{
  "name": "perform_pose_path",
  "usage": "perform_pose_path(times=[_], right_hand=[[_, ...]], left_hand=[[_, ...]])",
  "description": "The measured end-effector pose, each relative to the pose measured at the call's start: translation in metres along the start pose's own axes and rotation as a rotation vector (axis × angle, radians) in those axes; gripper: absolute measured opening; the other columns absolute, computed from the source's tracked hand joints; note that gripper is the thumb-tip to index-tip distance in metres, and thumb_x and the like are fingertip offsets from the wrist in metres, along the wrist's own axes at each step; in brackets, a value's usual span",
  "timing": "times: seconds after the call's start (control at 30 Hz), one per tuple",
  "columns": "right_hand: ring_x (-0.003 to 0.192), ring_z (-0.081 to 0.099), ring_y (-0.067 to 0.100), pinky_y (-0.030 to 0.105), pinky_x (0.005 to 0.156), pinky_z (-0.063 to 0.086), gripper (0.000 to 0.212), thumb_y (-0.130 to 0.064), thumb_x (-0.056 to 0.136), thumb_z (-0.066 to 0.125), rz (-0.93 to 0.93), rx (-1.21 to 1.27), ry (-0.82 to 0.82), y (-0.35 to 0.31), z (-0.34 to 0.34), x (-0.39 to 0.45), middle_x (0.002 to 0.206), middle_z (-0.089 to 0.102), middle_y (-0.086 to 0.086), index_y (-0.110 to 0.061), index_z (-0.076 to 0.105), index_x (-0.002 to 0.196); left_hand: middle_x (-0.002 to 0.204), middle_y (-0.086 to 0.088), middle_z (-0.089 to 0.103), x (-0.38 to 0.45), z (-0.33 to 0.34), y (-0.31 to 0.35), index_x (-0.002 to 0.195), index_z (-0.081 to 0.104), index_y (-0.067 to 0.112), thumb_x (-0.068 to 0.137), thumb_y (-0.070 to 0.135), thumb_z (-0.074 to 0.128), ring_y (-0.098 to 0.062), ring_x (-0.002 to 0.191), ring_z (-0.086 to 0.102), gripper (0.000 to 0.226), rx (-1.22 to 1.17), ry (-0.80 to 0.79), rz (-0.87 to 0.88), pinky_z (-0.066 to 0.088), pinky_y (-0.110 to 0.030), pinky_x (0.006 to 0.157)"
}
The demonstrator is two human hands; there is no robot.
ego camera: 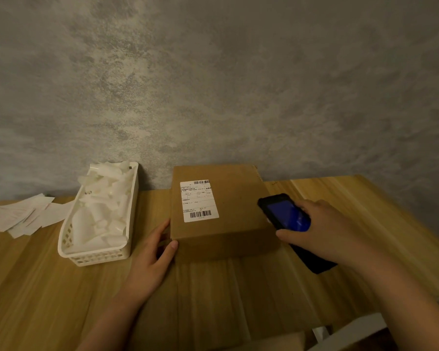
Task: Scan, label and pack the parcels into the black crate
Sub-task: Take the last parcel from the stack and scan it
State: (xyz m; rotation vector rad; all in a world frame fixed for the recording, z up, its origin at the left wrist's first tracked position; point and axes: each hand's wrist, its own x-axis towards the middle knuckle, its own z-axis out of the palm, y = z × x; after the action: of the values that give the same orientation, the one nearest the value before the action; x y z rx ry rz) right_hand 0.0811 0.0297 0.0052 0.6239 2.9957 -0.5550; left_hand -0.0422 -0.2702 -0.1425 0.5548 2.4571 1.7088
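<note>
A brown cardboard parcel lies on the wooden table against the wall, with a white shipping label bearing barcodes on its top. My left hand holds the parcel's near left corner, thumb on the front edge and fingers along the left side. My right hand grips a black handheld scanner with a lit blue screen, held over the parcel's right edge. The black crate is not in view.
A white plastic basket full of white paper scraps stands left of the parcel. Loose white slips lie at the far left. The wooden table ends near the lower right, where a white surface shows.
</note>
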Motion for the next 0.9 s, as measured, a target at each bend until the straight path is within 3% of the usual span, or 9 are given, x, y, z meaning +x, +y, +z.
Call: perform_pose_path(times=[0.13, 0.2, 0.3, 0.43, 0.73, 0.9], right_hand=[[0.086, 0.048, 0.013, 0.024, 0.066, 0.041, 0.084, -0.065, 0.072, 0.068, 0.134, 0.092, 0.124, 0.040, 0.018, 0.007, 0.107, 0.039, -0.004, -0.025, 0.040, 0.140], [0.083, 0.046, 0.012, 0.022, 0.062, 0.038, 0.082, -0.062, 0.074, 0.070, 0.189, 0.093, 0.146, 0.058, 0.028, 0.009, 0.105, 0.039, -0.003, -0.022, 0.041, 0.139], [0.083, 0.049, 0.014, 0.024, 0.061, 0.040, 0.082, -0.062, 0.072, 0.070, 0.252, 0.103, 0.112, 0.082, 0.048, 0.011, 0.106, 0.044, -0.001, -0.022, 0.042, 0.137], [0.089, 0.048, 0.012, 0.020, 0.058, 0.037, 0.083, -0.069, 0.067, 0.068, 0.270, 0.106, 0.047, 0.104, 0.074, 0.013, 0.112, 0.054, 0.003, -0.025, 0.046, 0.134], [0.103, 0.051, 0.021, 0.033, 0.083, 0.049, 0.088, -0.066, 0.070, 0.069, 0.303, 0.090, 0.081, 0.106, 0.088, 0.011, 0.118, 0.047, 0.008, -0.023, 0.039, 0.140], [0.112, 0.049, 0.023, 0.038, 0.093, 0.049, 0.096, -0.075, 0.068, 0.064, 0.301, 0.064, 0.053, 0.099, 0.080, 0.009, 0.125, 0.047, 0.009, -0.021, 0.036, 0.143]], left_hand=[[0.139, 0.023, 0.051, 0.000, -0.001, -0.002, 0.149, 0.036, 0.039, 0.095, 0.039, 0.052, 0.014, 0.121, 0.048, 0.057, -0.031, -0.009, -0.009, 0.043, -0.018, 0.097], [0.138, 0.023, 0.051, -0.001, 0.000, 0.000, 0.149, 0.037, 0.038, 0.095, 0.037, 0.053, 0.015, 0.120, 0.049, 0.056, -0.035, -0.007, -0.013, 0.042, -0.013, 0.093], [0.135, 0.023, 0.052, -0.001, 0.001, 0.002, 0.149, 0.037, 0.037, 0.099, 0.028, 0.052, 0.022, 0.113, 0.049, 0.053, -0.026, -0.003, -0.022, 0.041, -0.008, 0.087], [0.139, 0.018, 0.052, 0.000, 0.001, 0.001, 0.149, 0.036, 0.038, 0.096, 0.036, 0.052, 0.022, 0.112, 0.049, 0.056, -0.030, -0.008, -0.033, 0.041, -0.012, 0.089], [0.138, 0.021, 0.049, -0.001, 0.002, 0.004, 0.149, 0.033, 0.041, 0.088, 0.050, 0.048, 0.028, 0.108, 0.047, 0.063, -0.017, -0.010, -0.023, 0.040, -0.010, 0.086], [0.145, 0.016, 0.048, -0.001, 0.001, 0.000, 0.149, 0.033, 0.042, 0.094, 0.055, 0.049, 0.015, 0.117, 0.048, 0.059, 0.027, 0.005, -0.009, 0.040, -0.018, 0.092]])
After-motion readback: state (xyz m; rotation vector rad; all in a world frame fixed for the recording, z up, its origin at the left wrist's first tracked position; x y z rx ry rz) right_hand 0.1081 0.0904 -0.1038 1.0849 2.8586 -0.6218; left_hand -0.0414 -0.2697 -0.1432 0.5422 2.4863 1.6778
